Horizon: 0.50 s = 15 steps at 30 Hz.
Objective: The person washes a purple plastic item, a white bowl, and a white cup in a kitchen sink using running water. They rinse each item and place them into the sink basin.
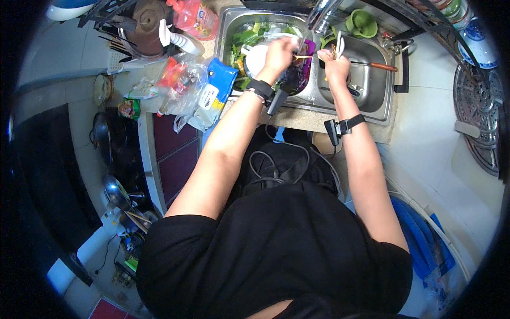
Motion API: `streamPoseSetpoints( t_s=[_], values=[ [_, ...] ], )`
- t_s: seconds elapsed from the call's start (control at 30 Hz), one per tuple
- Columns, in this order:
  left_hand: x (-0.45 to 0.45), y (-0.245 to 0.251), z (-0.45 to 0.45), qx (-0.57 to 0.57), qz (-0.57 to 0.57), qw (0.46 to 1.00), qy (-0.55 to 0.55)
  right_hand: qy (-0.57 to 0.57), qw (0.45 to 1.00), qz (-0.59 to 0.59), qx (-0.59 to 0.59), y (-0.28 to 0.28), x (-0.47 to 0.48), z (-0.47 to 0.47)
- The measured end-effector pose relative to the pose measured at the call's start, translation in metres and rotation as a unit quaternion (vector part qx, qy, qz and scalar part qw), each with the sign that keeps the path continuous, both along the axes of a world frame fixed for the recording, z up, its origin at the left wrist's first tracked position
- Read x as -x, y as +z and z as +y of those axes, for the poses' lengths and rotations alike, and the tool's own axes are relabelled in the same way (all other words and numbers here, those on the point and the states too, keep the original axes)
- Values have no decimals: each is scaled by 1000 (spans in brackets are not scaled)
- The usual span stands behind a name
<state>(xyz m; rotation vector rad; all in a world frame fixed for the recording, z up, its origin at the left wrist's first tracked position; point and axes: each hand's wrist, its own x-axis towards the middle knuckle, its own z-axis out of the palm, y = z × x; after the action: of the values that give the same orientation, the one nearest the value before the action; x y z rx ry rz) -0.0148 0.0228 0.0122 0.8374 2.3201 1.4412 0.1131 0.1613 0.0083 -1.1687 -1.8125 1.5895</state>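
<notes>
My left hand is motion-blurred over the left sink basin, so its grip is unclear. A thin yellowish utensil spans the gap between its fingers and my other hand. Over the right basin, my right hand holds a small bundle of utensils, some white and some brown. Leafy greens, a white cup and a purple-edged item sit in the left basin. A wooden-handled utensil lies across the right basin, with a dark-handled one lower down.
The chrome faucet reaches over the divider. A green plastic bowl stands behind the right basin. To the left are a pink soap bottle, a white spray bottle, plastic bags and a blue package. Cables hang before me.
</notes>
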Motion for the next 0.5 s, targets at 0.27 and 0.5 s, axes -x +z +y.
streamPoseSetpoints(
  t_s=[0.27,0.5],
  values=[
    [-26,7,-4,51,-126,987,87,10,984,73,165,0,33,-26],
    [-26,-14,-27,-7,-149,986,69,119,943,72,303,2,29,-31]
  ],
)
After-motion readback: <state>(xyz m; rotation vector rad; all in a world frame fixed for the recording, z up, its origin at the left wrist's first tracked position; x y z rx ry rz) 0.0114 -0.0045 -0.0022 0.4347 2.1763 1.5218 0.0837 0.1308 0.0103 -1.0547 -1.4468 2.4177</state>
